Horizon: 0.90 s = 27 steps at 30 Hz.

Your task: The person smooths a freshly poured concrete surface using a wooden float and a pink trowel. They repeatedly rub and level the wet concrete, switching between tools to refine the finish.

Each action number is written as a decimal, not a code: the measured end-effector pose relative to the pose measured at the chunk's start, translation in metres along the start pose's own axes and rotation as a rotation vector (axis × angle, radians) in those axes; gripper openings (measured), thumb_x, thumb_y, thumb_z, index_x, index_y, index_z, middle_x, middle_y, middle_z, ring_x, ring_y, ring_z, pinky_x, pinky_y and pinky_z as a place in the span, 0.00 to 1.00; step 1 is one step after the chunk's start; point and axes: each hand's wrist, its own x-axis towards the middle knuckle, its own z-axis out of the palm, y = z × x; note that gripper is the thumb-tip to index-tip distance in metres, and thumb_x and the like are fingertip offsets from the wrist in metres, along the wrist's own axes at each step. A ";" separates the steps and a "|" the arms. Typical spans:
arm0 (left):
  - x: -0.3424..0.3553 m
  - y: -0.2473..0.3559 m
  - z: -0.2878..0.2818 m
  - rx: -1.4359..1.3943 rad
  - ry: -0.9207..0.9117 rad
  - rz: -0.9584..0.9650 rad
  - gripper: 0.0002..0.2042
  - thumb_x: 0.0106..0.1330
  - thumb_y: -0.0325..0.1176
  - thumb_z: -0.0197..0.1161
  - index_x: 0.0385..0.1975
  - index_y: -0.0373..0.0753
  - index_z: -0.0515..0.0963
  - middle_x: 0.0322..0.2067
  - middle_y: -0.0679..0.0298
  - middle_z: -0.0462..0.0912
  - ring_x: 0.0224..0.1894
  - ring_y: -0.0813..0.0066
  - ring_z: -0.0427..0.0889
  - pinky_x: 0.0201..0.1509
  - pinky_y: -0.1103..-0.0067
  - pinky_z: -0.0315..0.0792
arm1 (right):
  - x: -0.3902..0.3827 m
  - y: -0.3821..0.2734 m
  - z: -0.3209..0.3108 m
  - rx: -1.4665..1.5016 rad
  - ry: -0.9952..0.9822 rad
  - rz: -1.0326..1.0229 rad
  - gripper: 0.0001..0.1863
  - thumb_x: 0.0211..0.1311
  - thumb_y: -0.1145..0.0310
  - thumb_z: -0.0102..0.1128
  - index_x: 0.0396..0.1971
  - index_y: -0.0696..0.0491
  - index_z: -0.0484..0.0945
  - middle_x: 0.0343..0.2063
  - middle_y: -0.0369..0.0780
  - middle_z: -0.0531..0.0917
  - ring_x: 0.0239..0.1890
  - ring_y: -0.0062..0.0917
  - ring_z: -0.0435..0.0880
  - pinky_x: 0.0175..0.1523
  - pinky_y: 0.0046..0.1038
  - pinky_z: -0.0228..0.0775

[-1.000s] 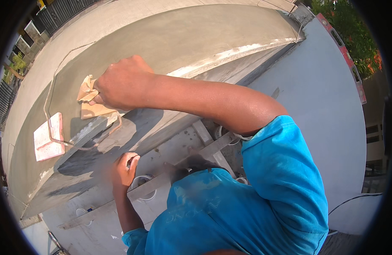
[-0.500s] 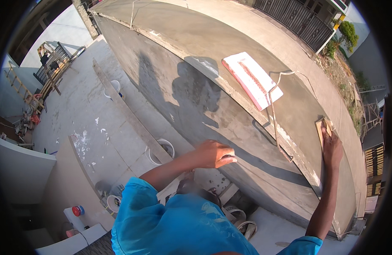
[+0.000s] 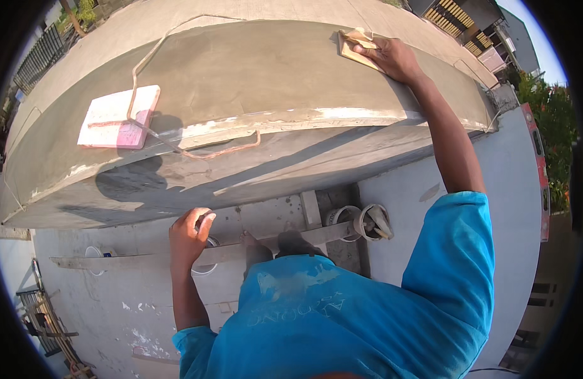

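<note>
Right grip (image 3: 395,60), at 1 o'clock, is clasping a tan pad (image 3: 353,54) on the grey ledge (image 3: 272,72). Left grip (image 3: 191,235), at 8 o'clock, is hanging half-uncurled. Pink-and-white block (image 3: 108,114) is lying at 10 o'clock on the ledge; a bent rod (image 3: 135,72) is crossing it.

I see a grey ledge (image 3: 260,76). Toward its left end: pinkish block (image 3: 108,123), bent rod (image 3: 133,95). Far edge, right: tan pad (image 3: 359,58).

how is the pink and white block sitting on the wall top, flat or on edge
Flat: the block lies on the wall top broad face up, with a bent metal rod crossing over it.
</note>
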 end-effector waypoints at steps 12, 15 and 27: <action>-0.007 0.012 0.051 0.064 -0.299 -0.108 0.09 0.69 0.34 0.63 0.35 0.33 0.81 0.24 0.59 0.83 0.27 0.74 0.80 0.35 0.78 0.73 | -0.037 0.049 -0.008 0.060 -0.064 -0.255 0.28 0.64 0.40 0.54 0.32 0.54 0.84 0.26 0.48 0.84 0.27 0.39 0.83 0.36 0.41 0.75; -0.029 -0.011 0.047 0.078 -0.259 -0.159 0.08 0.69 0.33 0.63 0.36 0.34 0.81 0.25 0.59 0.83 0.27 0.73 0.81 0.35 0.78 0.74 | -0.059 0.077 -0.022 -0.112 -0.223 -0.132 0.24 0.67 0.46 0.54 0.38 0.54 0.83 0.30 0.50 0.85 0.28 0.40 0.83 0.36 0.42 0.75; -0.031 0.004 0.045 0.187 -0.181 -0.160 0.10 0.70 0.35 0.62 0.40 0.34 0.81 0.33 0.57 0.84 0.33 0.66 0.83 0.42 0.74 0.75 | -0.071 0.148 -0.014 -0.599 -0.303 -0.479 0.21 0.74 0.58 0.46 0.61 0.51 0.69 0.48 0.48 0.83 0.39 0.40 0.85 0.43 0.41 0.77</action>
